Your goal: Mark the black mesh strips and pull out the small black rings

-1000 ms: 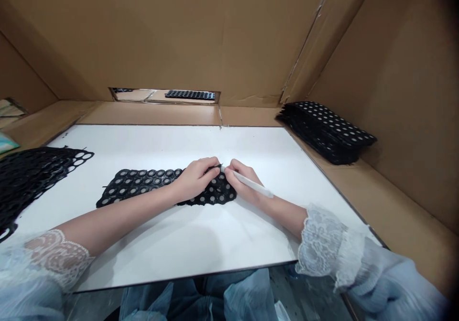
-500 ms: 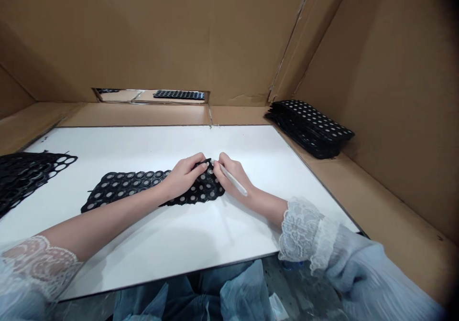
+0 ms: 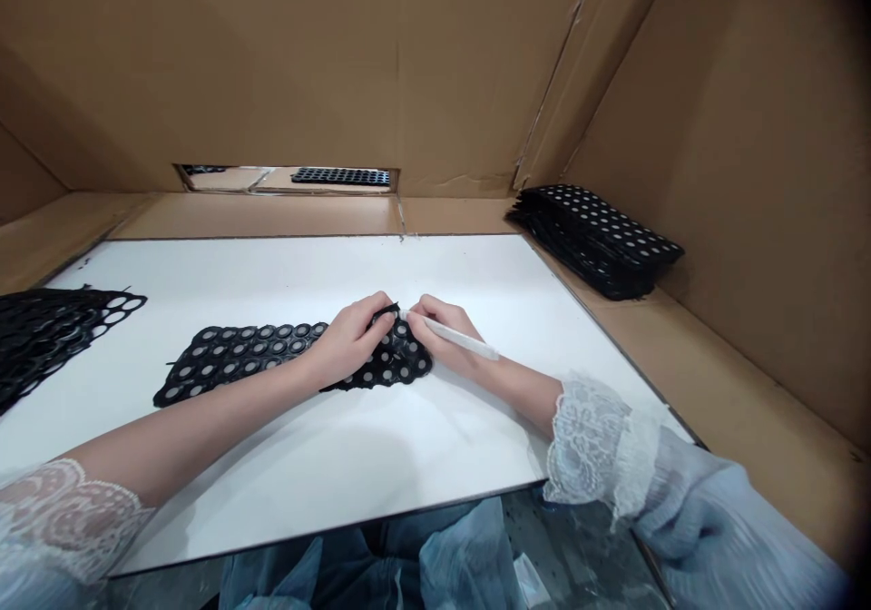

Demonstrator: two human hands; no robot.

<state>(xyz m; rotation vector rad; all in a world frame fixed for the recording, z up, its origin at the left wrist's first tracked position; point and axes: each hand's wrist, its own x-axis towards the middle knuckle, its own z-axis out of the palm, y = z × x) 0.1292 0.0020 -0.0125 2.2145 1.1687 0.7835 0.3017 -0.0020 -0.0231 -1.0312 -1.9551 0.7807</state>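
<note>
A black sheet with rows of pale round dots lies on the white board, its upper right corner lifted a little. My left hand pinches that sheet near the corner between thumb and fingers. Closed round a slim white pen-like tool, my right hand holds its tip against the sheet's corner, close to the left fingertips. The exact kind of tool does not show. Directly left of the held sheet lies another black dotted piece, partly covered by my left forearm; whether the two are joined is hidden.
Black sheets with open round holes lie at the board's left. A stack of black dotted sheets stands on the cardboard at right. Cardboard walls surround the white board; a slot in the back wall shows more black strips.
The white tool has swung to lie flatter, its rear end farther right. My left hand and the held sheet have shifted slightly right.
</note>
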